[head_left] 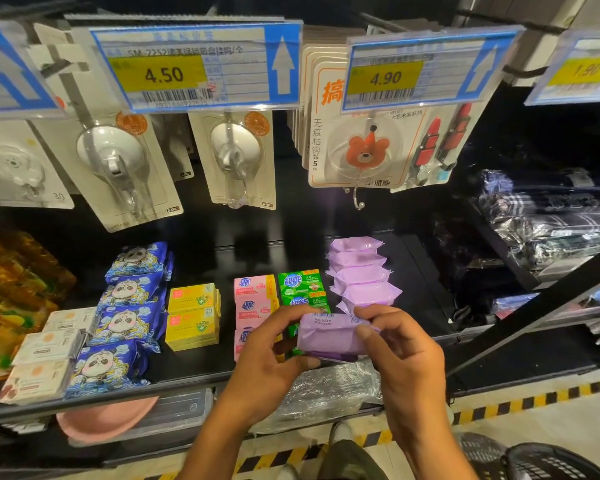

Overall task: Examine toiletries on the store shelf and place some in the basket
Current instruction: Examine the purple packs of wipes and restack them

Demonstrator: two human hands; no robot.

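While its printed back faces up, seemingly for reading: left hand (274, 362) grips one end of purple packet (329, 337); right hand (404, 351) pinches the other, above the shelf (194, 370) front; basket (548, 462) low right, well apart, ready to receive.

**Shelf, hands and basket**

On the shelf (194, 365) the goods run in columns from front to back; from left to right stand the panda packs (125, 317), three columns of boxes (193, 317), then the wrapped packs (361, 271); hook cards (118, 161) hang above them, behind the price tags (194, 67); the held pack (329, 336) is before the shelf's front edge, between the left hand (267, 372) at its left end and the right hand (406, 355) at its right end; the basket (551, 462) lies low at the right, beside the right forearm.
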